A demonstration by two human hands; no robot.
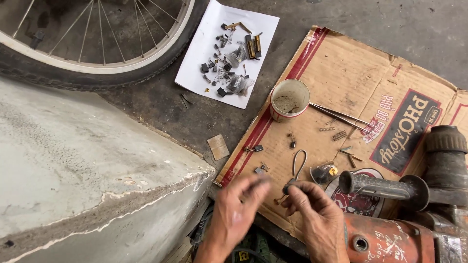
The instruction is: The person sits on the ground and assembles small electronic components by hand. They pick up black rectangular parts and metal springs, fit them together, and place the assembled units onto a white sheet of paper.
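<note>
Fingers first: those of my left hand (237,207) are blurred, loosely spread with the palm turned toward me, and I cannot tell whether they grip anything. My right hand (314,214) is curled, thumb and forefinger pinching a small dark carbon brush (288,185) at its end; a thin looped wire (299,163) rises from that brush and lies on the cardboard sheet (341,73) just beyond my fingertips. Both hands hover over the near edge of that flattened cardboard, close together but not touching.

Just right of my right hand sits an orange power tool (390,241) with a black side handle (375,187) sticking out toward my knuckles. On the cardboard, farther from me, stands a small white plastic cup (289,100), with long metal tweezers (341,117) lying beside it. Small springs (340,135) and other loose brush pieces (258,148) are scattered between the cup and my hands, and a little clear plastic bag (324,173) rests near the tool handle.

Off the cardboard, on the concrete floor (161,104), a white paper sheet (195,73) carries a pile of small dark parts and springs. A bicycle wheel (97,63) lies at top left, and a rough concrete slab (73,170) fills the left side.
</note>
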